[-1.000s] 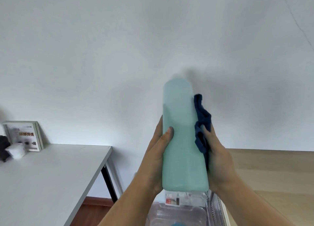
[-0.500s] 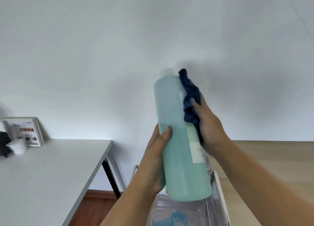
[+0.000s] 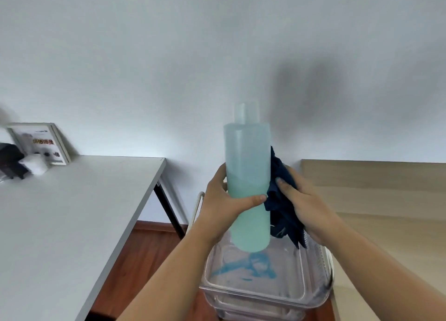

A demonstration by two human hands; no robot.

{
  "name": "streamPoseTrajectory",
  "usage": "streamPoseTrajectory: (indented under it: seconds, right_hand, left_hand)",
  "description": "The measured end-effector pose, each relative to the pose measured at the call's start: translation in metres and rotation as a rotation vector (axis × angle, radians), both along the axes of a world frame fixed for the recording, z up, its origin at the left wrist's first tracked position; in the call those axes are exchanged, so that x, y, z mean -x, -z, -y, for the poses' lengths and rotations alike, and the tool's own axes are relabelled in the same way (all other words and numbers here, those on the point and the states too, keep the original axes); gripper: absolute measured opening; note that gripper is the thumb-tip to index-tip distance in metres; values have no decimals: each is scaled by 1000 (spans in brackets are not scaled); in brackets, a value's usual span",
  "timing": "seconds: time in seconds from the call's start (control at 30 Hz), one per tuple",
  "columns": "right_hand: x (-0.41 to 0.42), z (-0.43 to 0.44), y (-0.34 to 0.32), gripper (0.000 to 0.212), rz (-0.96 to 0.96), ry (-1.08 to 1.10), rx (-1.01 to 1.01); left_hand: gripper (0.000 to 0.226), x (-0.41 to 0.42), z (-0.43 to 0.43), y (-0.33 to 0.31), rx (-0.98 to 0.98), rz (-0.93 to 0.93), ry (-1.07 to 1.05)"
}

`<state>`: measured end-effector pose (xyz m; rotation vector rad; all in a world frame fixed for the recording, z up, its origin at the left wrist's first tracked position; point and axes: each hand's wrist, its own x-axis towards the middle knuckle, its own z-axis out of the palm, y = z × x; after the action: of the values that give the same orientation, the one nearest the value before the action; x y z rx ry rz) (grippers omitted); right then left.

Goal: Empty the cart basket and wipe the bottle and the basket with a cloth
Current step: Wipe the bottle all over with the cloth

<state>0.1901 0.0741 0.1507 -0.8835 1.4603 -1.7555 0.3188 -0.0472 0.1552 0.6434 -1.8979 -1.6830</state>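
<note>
Bottle-wiping is in hand: the left hand (image 3: 223, 200) grips the upright pale-blue bottle (image 3: 248, 183) above the clear basket (image 3: 253, 294) while the right hand (image 3: 304, 204) clasps a dark-blue cloth (image 3: 281, 204) against its side, so next probably comes wiping the remaining faces.

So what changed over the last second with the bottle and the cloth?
The right hand slid the dark blue cloth up toward the bottle's top, then back down to its lower half. The bottle turned, so its label no longer shows. The left hand kept its grip on the bottle, held over the clear basket.
</note>
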Motion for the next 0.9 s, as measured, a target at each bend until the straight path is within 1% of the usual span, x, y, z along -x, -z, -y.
streamPoseTrajectory:
  seconds: [0.1,0.17,0.27,0.47,0.57,0.7,0.9]
  right_hand:
    - [2,4,37,32,137,-4,-99]
    - [3,4,58,31,188,0,-156]
    - [5,9,88,34,151,23,-271]
    - [5,8,129,45,69,88,-450]
    - [3,2,144,48,12,144,-513]
    - [-1,-8,160,52,51,251,-538]
    - [0,-16,177,48,88,201,-609]
  left_hand:
    - [72,-5,9,26,-42,69,-57]
    - [77,-8,16,40,-53,106,-83]
    - [84,-10,31,64,-19,181,-91]
    - [81,-14,61,111,49,284,-42]
    - [88,-11,69,128,87,315,-23]
    - [88,-7,78,151,83,351,-99]
    - [97,2,81,186,22,386,-162]
